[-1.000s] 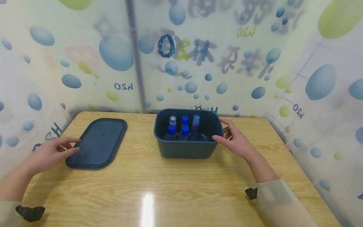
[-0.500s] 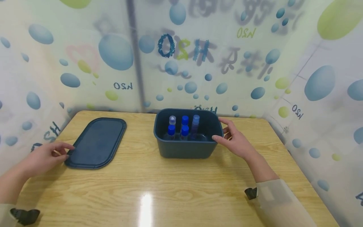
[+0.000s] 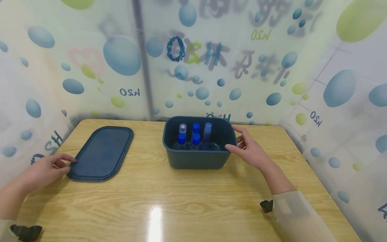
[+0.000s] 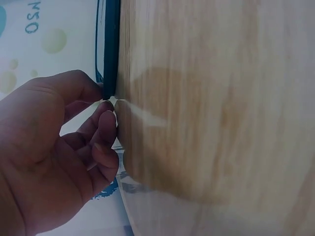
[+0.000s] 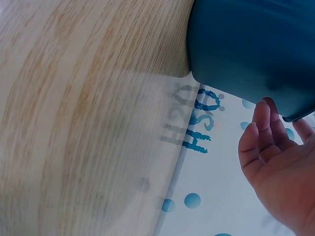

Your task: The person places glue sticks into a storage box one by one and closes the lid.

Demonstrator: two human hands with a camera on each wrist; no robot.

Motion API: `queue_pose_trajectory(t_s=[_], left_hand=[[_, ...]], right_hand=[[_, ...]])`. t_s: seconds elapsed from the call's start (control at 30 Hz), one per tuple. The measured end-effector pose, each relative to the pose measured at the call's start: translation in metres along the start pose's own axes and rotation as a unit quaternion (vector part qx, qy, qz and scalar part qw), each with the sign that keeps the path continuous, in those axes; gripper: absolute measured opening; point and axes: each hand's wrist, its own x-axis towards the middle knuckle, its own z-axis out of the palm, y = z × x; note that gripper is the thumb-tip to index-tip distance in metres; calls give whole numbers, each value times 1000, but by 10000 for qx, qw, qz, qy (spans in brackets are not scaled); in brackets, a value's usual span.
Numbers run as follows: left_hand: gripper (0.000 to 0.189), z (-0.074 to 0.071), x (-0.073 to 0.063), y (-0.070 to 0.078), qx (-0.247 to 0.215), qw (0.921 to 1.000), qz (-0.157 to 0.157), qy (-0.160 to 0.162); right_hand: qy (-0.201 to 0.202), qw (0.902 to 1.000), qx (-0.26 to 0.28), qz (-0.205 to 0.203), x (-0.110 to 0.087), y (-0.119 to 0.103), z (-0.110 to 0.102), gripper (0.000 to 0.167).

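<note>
A dark blue lid (image 3: 101, 153) lies flat on the table at the left. My left hand (image 3: 45, 170) is at its left edge, and in the left wrist view my thumb and fingers (image 4: 106, 129) pinch the lid's edge (image 4: 112, 46). A dark blue plastic box (image 3: 198, 159) stands uncovered at the middle back. Inside it several small clear bottles with blue caps (image 3: 196, 137) stand upright; one has a paler clear top (image 3: 182, 127). My right hand (image 3: 249, 151) holds the box's right end, thumb over the rim; its fingertips touch the outer wall (image 5: 246, 54) in the right wrist view.
The wood-grain table (image 3: 181, 201) reaches up to a patterned curtain (image 3: 157, 74) behind the box, with more curtain at both sides. A black wrist mount (image 3: 266, 206) sits at the right sleeve, another (image 3: 26, 232) at the left.
My left hand has moved left and slightly down, from above the lid to its left edge, and the fingers have drawn closer together. The right hand and the box stay put.
</note>
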Motion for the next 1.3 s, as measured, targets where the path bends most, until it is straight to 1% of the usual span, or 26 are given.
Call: queue_pose_trajectory(t_s=[0.17, 0.3, 0.43, 0.53, 0.67, 0.83, 1.03, 1.2, 1.3], left_hand=[[40, 0, 0, 3, -23, 9999, -141, -66], [38, 1, -1, 5, 45, 9999, -138, 60], [36, 3, -1, 4, 113, 9995, -93, 289], [35, 4, -1, 2, 49, 9990, -120, 425], [37, 6, -1, 0, -135, 9986, -179, 469], [38, 5, -4, 2, -184, 9980, -213, 560], [36, 4, -6, 3, -248, 9965, -264, 751], [31, 4, -4, 3, -236, 9972, -210, 681], [28, 4, -4, 3, -135, 9967, -119, 794]], right_hand=[[-26, 10000, 52, 9, 0, 1, 0, 85], [-29, 10000, 44, 27, 0, 1, 0, 86], [-40, 9999, 91, 11, 0, 2, 1, 86], [-32, 9999, 114, -5, 1, 2, 1, 85], [-18, 10000, 93, 7, 0, 2, 1, 86], [-19, 9999, 101, 11, 0, 1, 2, 86], [7, 9999, 114, 11, 1, 1, 2, 85], [42, 9999, 139, 4, 1, 2, 2, 84], [26, 9999, 154, -16, 1, 2, 2, 84]])
